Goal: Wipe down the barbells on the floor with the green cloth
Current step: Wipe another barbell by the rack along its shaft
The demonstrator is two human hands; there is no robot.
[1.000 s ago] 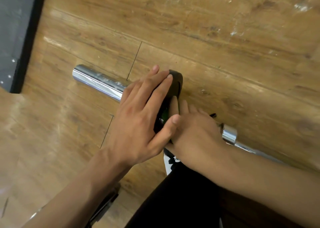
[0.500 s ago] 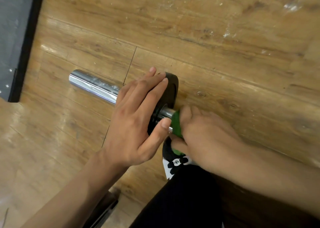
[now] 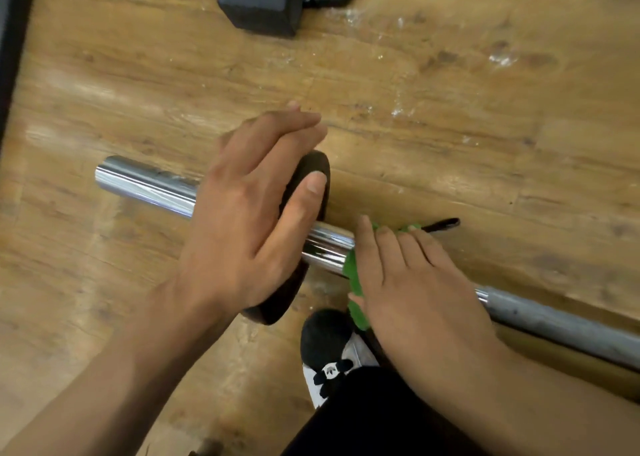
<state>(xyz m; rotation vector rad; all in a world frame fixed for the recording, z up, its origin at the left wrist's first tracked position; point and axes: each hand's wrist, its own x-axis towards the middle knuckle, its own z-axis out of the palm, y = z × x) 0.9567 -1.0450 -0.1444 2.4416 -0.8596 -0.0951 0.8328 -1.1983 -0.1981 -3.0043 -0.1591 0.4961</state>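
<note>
Right hand [image 3: 408, 293] with green cloth [image 3: 354, 275] has slid away from weight plate [image 3: 311, 171]; more chrome sleeve [image 3: 329, 244] now bare between them. Black dumbbell [image 3: 263, 2] entered view at top.

one barbell [image 3: 145, 185], one cloth [image 3: 353, 272], two hands [image 3: 242, 220] [image 3: 408, 289]

Black dumbbell [image 3: 259, 2] well beyond grip, at top edge. Black-and-white shoe [image 3: 325, 345] just on near side of grip, dark trouser leg [image 3: 374, 417] behind it. Scuffed wood floor [image 3: 485, 126] all around. Dark strip [image 3: 10, 57] far left.
</note>
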